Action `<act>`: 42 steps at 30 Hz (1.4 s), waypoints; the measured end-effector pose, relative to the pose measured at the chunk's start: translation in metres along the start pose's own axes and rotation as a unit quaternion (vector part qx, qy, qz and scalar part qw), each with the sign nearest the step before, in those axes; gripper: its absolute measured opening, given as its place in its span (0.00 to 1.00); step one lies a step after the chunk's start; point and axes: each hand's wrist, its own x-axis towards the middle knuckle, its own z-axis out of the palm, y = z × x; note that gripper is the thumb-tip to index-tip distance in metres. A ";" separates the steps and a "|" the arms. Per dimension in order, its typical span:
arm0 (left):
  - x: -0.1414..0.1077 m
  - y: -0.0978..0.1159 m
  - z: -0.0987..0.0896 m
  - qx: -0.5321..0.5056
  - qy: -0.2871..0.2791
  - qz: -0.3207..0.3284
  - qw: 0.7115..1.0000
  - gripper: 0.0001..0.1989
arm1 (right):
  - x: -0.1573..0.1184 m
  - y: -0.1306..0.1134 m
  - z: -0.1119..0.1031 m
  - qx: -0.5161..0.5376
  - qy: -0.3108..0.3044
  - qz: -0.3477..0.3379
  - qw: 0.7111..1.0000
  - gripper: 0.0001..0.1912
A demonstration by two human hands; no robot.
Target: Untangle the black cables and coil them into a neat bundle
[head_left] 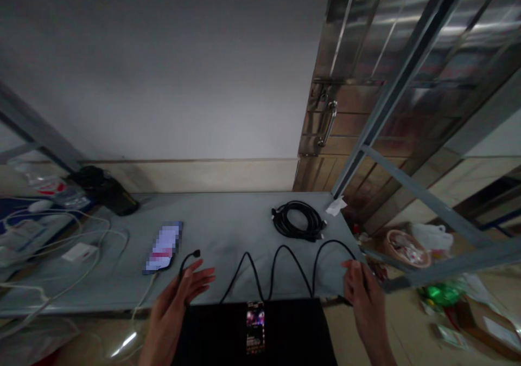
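Note:
A thin black cable [280, 246] runs in zigzag loops across the grey tabletop between my two hands. My left hand [179, 295] has one end of it tucked at the thumb, its other fingers stretched out to the right. The cable's small black plug [197, 253] sticks up beyond those fingers. On the other side, my right hand [363, 290] pinches the cable between thumb and fingers by the table's right edge. Behind the loops lies a coiled black cable [298, 220] with several plug ends showing. Left of my left hand rests a phone [163, 246], its screen blurred and lit.
A white charger [79, 252] and loose white cables crowd the left side. A black bottle [108, 190] and a clear plastic bottle [57, 187] are behind them. A metal post [366, 133] rises at the right corner beside crumpled paper [336, 206]. A basket [407, 248] stands beyond.

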 end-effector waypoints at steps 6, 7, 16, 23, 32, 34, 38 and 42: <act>0.007 0.014 -0.025 -0.028 0.058 0.022 0.998 0.37 | 0.005 -0.016 -0.036 0.053 0.107 -0.016 0.993 0.33; 0.007 0.016 -0.027 -0.031 0.066 0.024 0.997 0.36 | 0.005 -0.018 -0.040 0.055 0.118 -0.025 0.991 0.33; 0.018 0.012 -0.023 -0.087 0.064 -0.010 0.994 0.35 | 0.006 -0.023 -0.046 0.043 0.128 -0.048 0.990 0.33; 0.010 -0.004 0.017 -0.143 0.016 -0.063 0.988 0.32 | 0.000 -0.018 -0.005 -0.113 -0.020 -0.078 0.990 0.36; -0.009 -0.010 0.098 -0.282 -0.031 -0.152 0.947 0.25 | -0.046 -0.009 0.098 -0.188 -0.311 -0.113 0.925 0.27; -0.010 -0.010 0.109 -0.285 -0.039 -0.164 0.944 0.21 | -0.061 -0.010 0.112 -0.197 -0.344 -0.117 0.911 0.26; -0.015 -0.001 0.119 -0.286 -0.094 -0.184 0.936 0.16 | -0.080 -0.013 0.122 -0.194 -0.378 -0.141 0.894 0.25; -0.021 0.013 0.120 -0.283 -0.140 -0.189 0.930 0.15 | -0.083 -0.009 0.120 -0.183 -0.365 -0.157 0.899 0.25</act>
